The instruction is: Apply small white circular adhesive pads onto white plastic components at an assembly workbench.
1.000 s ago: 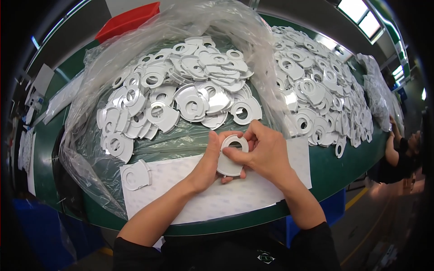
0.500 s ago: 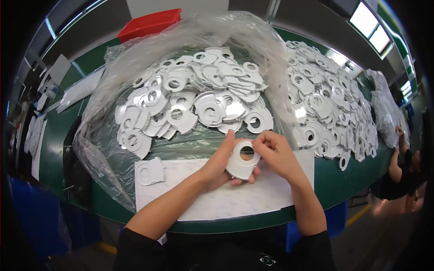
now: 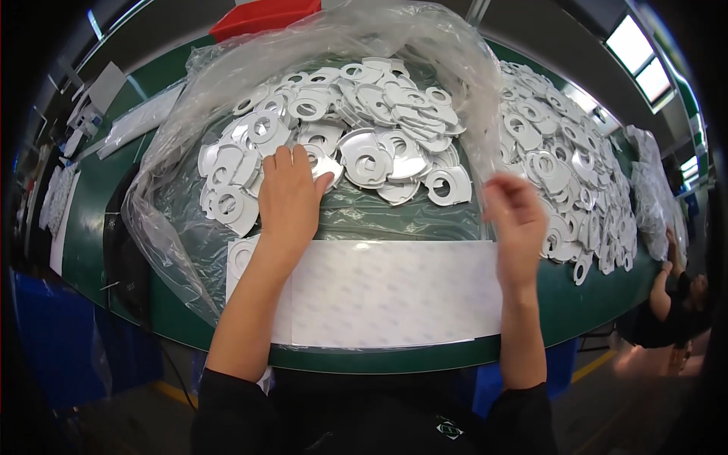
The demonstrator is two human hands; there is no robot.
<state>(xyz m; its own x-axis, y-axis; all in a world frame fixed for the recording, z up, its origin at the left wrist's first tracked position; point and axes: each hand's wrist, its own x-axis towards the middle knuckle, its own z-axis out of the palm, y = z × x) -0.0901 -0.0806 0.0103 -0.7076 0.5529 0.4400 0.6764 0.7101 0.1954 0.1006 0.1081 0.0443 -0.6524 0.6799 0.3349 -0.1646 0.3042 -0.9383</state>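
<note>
My left hand (image 3: 290, 196) reaches into the near edge of a heap of white plastic parts (image 3: 368, 155), flat pieces with a round hole. Its fingers are stretched out and its thumb stands apart, beside one part (image 3: 326, 164) that the fingertips partly cover. My right hand (image 3: 517, 216) hovers by the right edge of the clear plastic bag (image 3: 485, 125), its fingers bent and smeared by motion; no part shows in it. One single white part (image 3: 241, 256) lies on the left end of the white sheet (image 3: 394, 296), partly behind my left forearm.
A second heap of white parts (image 3: 565, 152) covers the right side of the green table (image 3: 447, 355). A red bin (image 3: 262, 17) stands at the back. Another plastic bag (image 3: 644, 174) and a person's arm (image 3: 662, 287) are at the far right.
The white part that both hands held over the sheet is no longer in them. My left hand has moved up-left to the heap, my right hand up and right. The view has shifted slightly.
</note>
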